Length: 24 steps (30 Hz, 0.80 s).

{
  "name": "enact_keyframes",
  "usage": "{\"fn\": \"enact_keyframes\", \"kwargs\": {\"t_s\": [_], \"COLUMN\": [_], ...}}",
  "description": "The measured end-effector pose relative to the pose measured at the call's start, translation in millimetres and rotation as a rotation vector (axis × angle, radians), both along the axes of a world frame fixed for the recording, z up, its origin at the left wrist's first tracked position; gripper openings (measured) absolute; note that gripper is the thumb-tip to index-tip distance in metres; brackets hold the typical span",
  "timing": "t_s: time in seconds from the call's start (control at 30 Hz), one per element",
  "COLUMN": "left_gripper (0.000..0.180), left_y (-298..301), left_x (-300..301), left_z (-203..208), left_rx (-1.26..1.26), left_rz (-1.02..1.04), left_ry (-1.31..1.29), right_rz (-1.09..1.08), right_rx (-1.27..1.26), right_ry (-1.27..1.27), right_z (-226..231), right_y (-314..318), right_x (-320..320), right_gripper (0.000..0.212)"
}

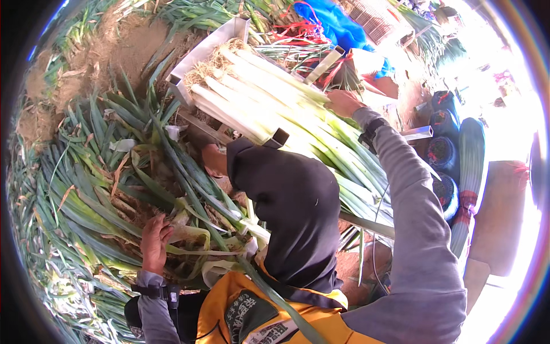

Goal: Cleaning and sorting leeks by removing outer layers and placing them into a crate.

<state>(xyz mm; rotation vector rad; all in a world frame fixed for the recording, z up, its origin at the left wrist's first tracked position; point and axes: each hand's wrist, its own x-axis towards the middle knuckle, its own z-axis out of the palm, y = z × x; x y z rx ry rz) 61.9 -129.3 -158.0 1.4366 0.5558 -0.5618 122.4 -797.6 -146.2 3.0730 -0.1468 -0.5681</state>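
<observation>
A row of leeks, white stalks and roots at the far left, lies across a metal rack. My right hand rests on the rack-side edge of these leeks, fingers stretched toward the stalks. At the lower left, my left hand has its fingers curled in, seemingly on a pale leek leaf that runs off to the right. Beneath and around that hand spreads a heap of untrimmed leeks with green leaves. My dark-trousered leg stands between the two hands and covers part of the rack.
Blue cloth and red ties lie beyond the rack. To the right are tied bundles of leeks and a brown board. Square metal posts jut up along the rack. Bare soil shows at the far left.
</observation>
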Motion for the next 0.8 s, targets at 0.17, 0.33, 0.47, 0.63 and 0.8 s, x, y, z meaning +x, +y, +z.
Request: {"fn": "enact_keyframes", "kwargs": {"t_s": [0.17, 0.33, 0.47, 0.63, 0.8], "left_gripper": [0.035, 0.033, 0.032, 0.037, 0.042], "left_y": [-10, 25, 41, 58, 66], "left_x": [3, -6, -15, -33, -58], "left_z": [36, 57, 53, 45, 53], "left_rx": [-0.045, -0.1, -0.075, 0.002, 0.137], "left_rz": [-0.044, 0.051, 0.104, 0.034, 0.068], "left_ry": [-0.031, -0.162, -0.222, -0.238, -0.177], "right_rz": [0.04, 0.065, 0.002, -0.028, 0.02], "right_rx": [0.036, -0.095, -0.111, -0.125, -0.092], "right_ry": [-0.188, -0.179, -0.209, -0.274, -0.194], "right_z": [13, 35, 31, 12, 5], "right_y": [-1, 19, -4, 1, 13], "right_x": [-24, -36, -44, -40, -33], "right_gripper": [0.038, 0.032, 0.029, 0.029, 0.033]}}
